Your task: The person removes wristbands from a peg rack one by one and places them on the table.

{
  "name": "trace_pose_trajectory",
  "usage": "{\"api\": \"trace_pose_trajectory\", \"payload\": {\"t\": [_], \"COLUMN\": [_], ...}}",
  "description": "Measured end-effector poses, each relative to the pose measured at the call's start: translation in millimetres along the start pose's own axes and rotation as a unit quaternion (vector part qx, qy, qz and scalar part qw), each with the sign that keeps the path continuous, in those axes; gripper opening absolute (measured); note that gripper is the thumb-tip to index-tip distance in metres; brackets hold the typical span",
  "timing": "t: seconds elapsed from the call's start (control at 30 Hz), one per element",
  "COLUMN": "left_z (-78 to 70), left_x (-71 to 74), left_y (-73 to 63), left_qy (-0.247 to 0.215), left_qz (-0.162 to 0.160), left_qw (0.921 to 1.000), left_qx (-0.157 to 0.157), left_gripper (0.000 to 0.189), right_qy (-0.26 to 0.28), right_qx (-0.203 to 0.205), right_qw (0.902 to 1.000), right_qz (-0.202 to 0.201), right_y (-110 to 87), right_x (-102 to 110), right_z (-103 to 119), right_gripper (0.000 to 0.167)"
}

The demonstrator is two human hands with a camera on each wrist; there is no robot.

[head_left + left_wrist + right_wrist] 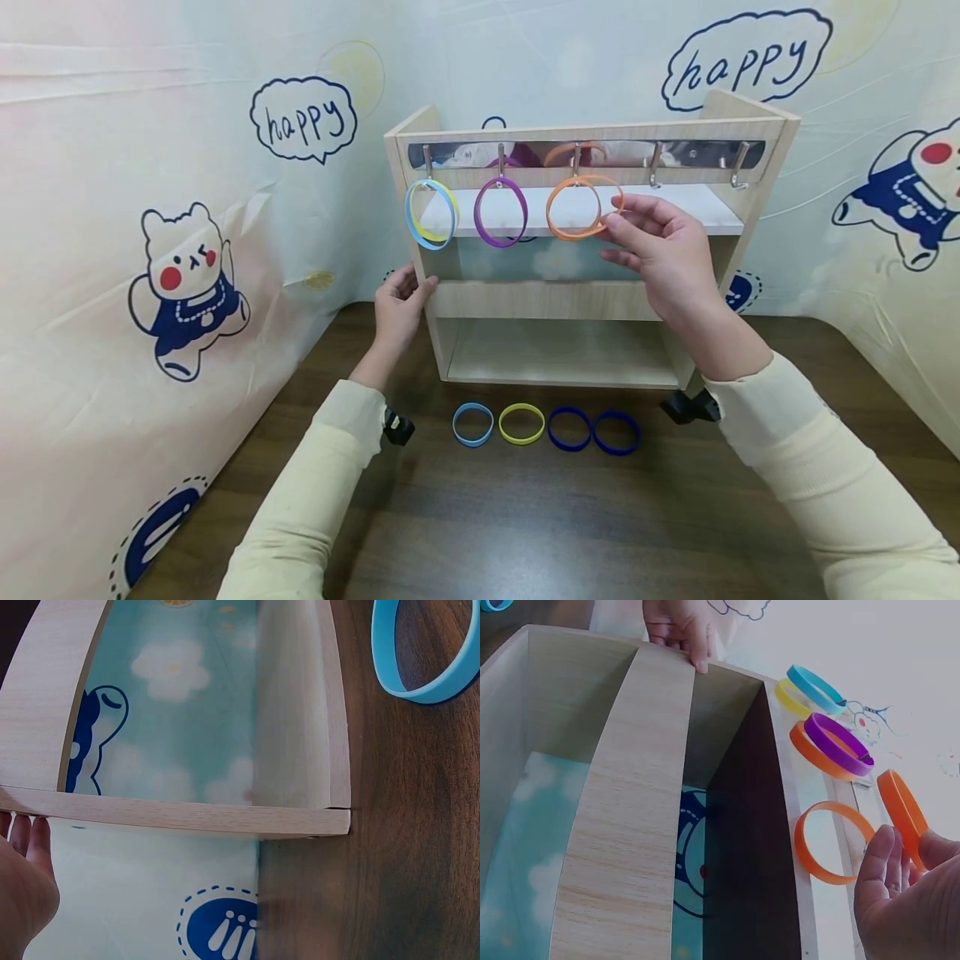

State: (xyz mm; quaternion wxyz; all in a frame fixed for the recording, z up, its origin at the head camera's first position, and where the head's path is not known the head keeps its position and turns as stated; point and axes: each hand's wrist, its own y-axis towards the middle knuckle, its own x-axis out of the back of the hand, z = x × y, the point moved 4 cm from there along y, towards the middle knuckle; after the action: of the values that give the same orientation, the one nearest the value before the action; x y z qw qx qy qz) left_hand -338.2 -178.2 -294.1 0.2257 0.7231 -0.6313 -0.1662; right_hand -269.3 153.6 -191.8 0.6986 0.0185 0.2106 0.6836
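My right hand [660,242] pinches an orange silicone wristband [903,808] between thumb and fingers at the middle hook [577,158]. Another orange wristband [551,218] hangs there. A purple wristband [477,218] hangs on the hook to its left; in the right wrist view an orange band [810,755] shows close behind it. Light blue [409,218] and yellow [453,202] wristbands share the leftmost hook. With my left hand [397,312] I hold the side panel of the wooden shelf [540,300], thumb at its front edge and fingers against the outside.
On the brown table [510,525] in front of the shelf lie a light blue wristband [456,429], a yellow one [503,429] and two dark blue ones [553,437]. Two hooks [656,162] on the right hold no bands. A patterned curtain [75,292] surrounds the table.
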Motion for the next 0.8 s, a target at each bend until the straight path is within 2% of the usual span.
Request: {"api": "trace_pose_trajectory", "payload": {"t": [0.4, 0.8], "left_z": [-0.1, -1.0], "left_x": [-0.8, -0.6], "left_y": [1.2, -0.1], "left_qy": [-0.003, 0.000], "left_qz": [0.002, 0.001], "left_qw": [1.0000, 1.0000], "left_qx": [0.003, 0.001], "left_gripper": [0.036, 0.038], "right_qy": [0.006, -0.026], "right_qx": [0.003, -0.006], "right_qw": [0.9997, 0.9988], "right_qz": [0.023, 0.041], "right_y": [-15.2, -26.9], "right_x": [13.7, 35.2], "right_z": [-5.0, -18.0], "right_gripper": [0.037, 0.031]}}
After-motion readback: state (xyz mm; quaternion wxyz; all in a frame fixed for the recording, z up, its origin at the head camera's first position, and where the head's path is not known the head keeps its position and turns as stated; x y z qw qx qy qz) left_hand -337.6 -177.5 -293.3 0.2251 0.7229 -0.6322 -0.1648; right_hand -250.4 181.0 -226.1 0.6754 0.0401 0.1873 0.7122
